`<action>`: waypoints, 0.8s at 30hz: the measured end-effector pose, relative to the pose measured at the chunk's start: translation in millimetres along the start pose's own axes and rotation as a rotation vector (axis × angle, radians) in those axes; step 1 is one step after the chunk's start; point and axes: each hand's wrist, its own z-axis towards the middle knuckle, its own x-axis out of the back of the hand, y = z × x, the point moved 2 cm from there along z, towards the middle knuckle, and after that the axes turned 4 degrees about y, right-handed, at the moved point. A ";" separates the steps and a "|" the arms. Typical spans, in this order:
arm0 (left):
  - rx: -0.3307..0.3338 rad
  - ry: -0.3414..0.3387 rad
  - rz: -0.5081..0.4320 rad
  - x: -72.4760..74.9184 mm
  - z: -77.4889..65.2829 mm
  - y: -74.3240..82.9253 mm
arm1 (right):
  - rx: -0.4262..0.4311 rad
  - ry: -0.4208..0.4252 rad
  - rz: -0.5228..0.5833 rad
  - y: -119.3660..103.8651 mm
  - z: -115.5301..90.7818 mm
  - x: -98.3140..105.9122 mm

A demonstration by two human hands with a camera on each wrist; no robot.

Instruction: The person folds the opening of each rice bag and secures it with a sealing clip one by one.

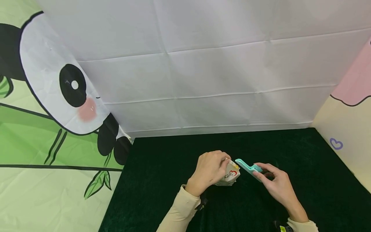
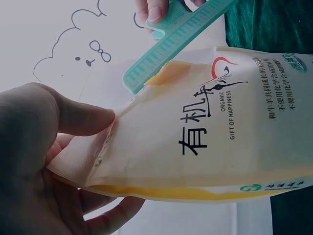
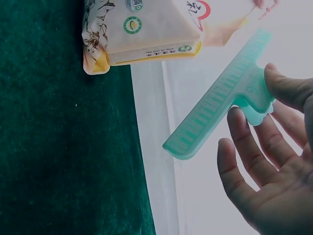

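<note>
A cream-and-yellow food bag (image 1: 229, 178) with a red heart-like mark stands on the dark green cloth. My left hand (image 1: 208, 170) pinches its folded top edge between thumb and fingers, as the left wrist view shows. In my right hand (image 1: 275, 184) is a long teal bag clip (image 3: 220, 93), pinched by its handles between thumb and fingertips. Just to the right of the bag's top, the clip lies at a slant. The left wrist view has the clip passing in front of the bag's upper corner; whether they touch I cannot tell.
Dark green cloth (image 1: 162, 161) covers the table. A white creased sheet (image 1: 203, 74) hangs behind its back edge. To the left is a panda-printed sheet (image 1: 58, 96), to the right a pink and cream one (image 1: 350, 129).
</note>
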 end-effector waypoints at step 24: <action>0.071 -0.030 -0.096 1.4 -1.8 -3.5 | 0.047 0.031 0.053 -2.6 1.3 -6.8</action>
